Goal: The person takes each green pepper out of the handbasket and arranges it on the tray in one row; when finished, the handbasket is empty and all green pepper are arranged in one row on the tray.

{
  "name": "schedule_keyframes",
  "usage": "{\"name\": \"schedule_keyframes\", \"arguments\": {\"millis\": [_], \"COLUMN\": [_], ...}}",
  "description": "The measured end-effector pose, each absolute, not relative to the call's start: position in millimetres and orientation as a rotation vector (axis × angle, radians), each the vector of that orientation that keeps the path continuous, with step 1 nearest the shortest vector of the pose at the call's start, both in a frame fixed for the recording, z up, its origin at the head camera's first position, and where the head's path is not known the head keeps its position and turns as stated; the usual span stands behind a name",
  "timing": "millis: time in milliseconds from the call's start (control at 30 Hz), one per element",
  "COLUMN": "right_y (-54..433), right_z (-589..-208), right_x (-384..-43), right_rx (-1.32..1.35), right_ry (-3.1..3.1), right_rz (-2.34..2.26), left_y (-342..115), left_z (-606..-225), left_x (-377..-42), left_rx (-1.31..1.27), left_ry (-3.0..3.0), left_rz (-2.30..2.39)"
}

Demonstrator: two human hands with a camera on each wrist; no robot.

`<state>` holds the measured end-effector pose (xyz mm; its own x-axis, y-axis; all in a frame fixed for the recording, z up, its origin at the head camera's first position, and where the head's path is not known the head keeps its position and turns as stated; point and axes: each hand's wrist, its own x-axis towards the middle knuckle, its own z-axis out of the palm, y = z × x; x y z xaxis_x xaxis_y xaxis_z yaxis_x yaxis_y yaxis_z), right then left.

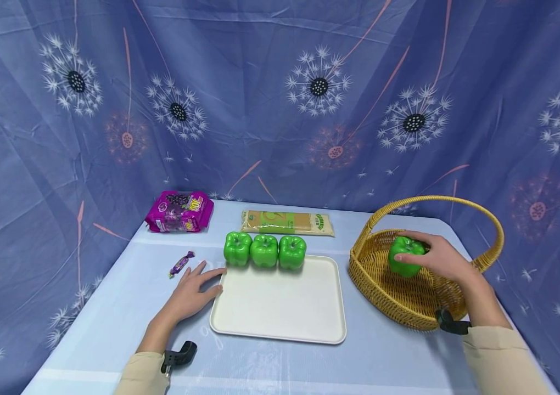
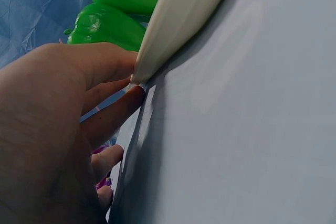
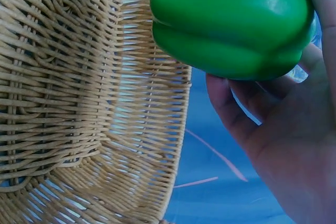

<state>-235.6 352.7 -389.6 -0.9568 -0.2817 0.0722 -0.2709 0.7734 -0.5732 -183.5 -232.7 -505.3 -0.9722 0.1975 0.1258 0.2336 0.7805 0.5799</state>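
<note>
In the head view my right hand (image 1: 440,257) grips a green bell pepper (image 1: 405,257) over the wicker basket (image 1: 381,299). Up close, the right wrist view shows this pepper (image 3: 231,22) between thumb and fingers, beside the woven wall (image 3: 152,103). My left hand (image 1: 192,291) lies at the left side of a white tray (image 1: 280,307), fingers spread. Its thumb and a finger touch the tray's rim (image 2: 168,30) in the left wrist view. Three more green peppers (image 1: 264,250) stand in a row along the tray's far edge.
Left of the tray lies a purple wrapped candy (image 1: 181,264). A purple snack packet (image 1: 181,211) sits at the table's back left, and a long yellow-green packet (image 1: 287,223) behind the peppers. The basket's tall handle (image 1: 428,198) arches above the right hand. A blue patterned curtain (image 1: 240,109) hangs behind.
</note>
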Motion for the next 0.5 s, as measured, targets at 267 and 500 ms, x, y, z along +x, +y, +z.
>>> {"name": "schedule_keyframes", "arguments": {"millis": [267,500], "right_y": [339.3,328.2], "right_z": [-380.9,-373.6], "right_x": [-225.0,-218.6], "right_rx": [-0.454,-0.523], "right_ry": [2.959,2.974], "right_rz": [-0.964,-1.007], "left_y": [-232.5,-232.6], "left_z": [-507.3,-507.1], "left_x": [-184.6,-184.1], "left_rx": [-0.350,-0.358], "left_ry": [-2.919,-2.899], "left_rz": [-0.955,-0.956]}}
